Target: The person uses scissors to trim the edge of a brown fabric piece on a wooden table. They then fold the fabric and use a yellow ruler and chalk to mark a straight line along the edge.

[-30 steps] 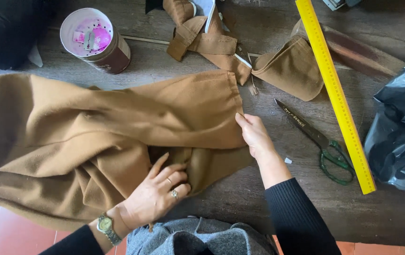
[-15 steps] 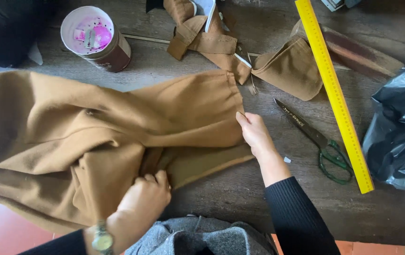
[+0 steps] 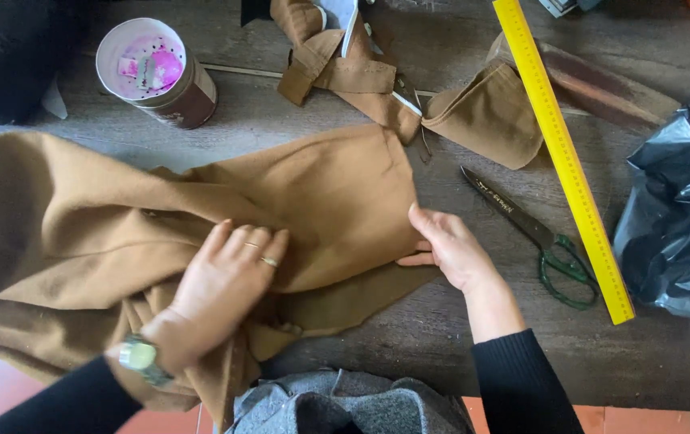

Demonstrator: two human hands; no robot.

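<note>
A large piece of brown cloth lies crumpled across the left half of a dark wooden table. My left hand lies flat on the cloth near its middle, fingers together, with rings and a wristwatch showing. My right hand pinches the cloth's right edge between thumb and fingers. The lower part of the cloth hangs over the table's front edge.
Green-handled scissors and a long yellow ruler lie right of my right hand. Brown cloth scraps sit at the back, a round tin at the back left, a black plastic bag at the right. Grey cloth covers my lap.
My left hand has moved up from the bunched lower fold and now rests flat higher on the cloth. My right hand has stayed at the cloth's right edge.
</note>
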